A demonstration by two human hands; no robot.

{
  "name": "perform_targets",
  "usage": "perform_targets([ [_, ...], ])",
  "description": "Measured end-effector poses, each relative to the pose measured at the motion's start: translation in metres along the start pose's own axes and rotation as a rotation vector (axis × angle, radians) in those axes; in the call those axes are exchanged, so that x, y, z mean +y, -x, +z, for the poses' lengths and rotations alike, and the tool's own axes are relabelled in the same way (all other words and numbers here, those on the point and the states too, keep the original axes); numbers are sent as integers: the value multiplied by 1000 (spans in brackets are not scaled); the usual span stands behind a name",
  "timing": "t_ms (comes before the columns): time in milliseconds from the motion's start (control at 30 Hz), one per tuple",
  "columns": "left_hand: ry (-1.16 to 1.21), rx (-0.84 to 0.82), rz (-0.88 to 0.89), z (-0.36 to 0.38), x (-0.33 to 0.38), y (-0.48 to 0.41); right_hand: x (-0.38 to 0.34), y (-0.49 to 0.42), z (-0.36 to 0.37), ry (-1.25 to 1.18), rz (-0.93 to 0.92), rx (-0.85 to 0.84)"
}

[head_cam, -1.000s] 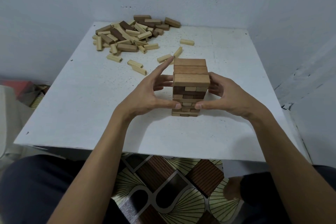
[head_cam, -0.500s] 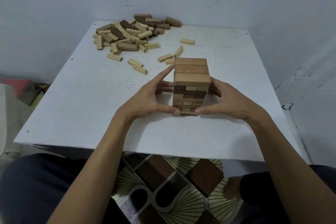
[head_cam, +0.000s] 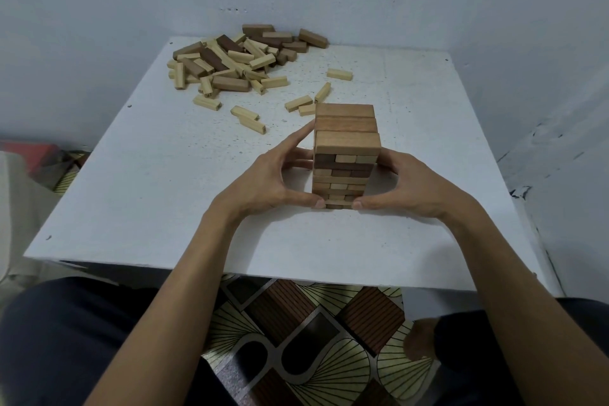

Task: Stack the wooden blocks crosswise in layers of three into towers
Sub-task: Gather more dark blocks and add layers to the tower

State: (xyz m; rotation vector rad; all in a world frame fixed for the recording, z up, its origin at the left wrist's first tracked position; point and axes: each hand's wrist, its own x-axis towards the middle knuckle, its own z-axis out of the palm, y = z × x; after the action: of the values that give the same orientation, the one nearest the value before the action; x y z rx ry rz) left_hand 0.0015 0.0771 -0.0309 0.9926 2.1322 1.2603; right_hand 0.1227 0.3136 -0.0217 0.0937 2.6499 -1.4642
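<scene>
A tower of wooden blocks point(head_cam: 346, 155) stands on the white table point(head_cam: 158, 195), several crosswise layers high, with three brown blocks across its top. My left hand point(head_cam: 273, 181) lies against the tower's left side, fingers straight along it and thumb tip at the front of the bottom layer. My right hand point(head_cam: 405, 185) flanks the right side the same way, thumb tip at the bottom front; its fingers are hidden behind the tower. A pile of loose light and dark blocks point(head_cam: 237, 63) lies at the far left of the table.
A few stray light blocks point(head_cam: 250, 119) lie between the pile and the tower, others point(head_cam: 339, 74) farther back. Walls close the table in behind and to the right. My knees and a patterned floor point(head_cam: 306, 339) show below the near edge.
Both thumbs have slid down the tower's front from about mid-height to the bottom layer. The tower has stayed where it was.
</scene>
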Motion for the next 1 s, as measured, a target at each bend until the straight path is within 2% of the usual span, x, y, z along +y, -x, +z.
perform_targets([
  [667, 13, -2, 2, 0, -1, 0, 1, -1, 1, -44, -7, 0],
  [1000, -61, -6, 32, 2, 1, 2, 3, 0, 4, -13, 14, 5],
])
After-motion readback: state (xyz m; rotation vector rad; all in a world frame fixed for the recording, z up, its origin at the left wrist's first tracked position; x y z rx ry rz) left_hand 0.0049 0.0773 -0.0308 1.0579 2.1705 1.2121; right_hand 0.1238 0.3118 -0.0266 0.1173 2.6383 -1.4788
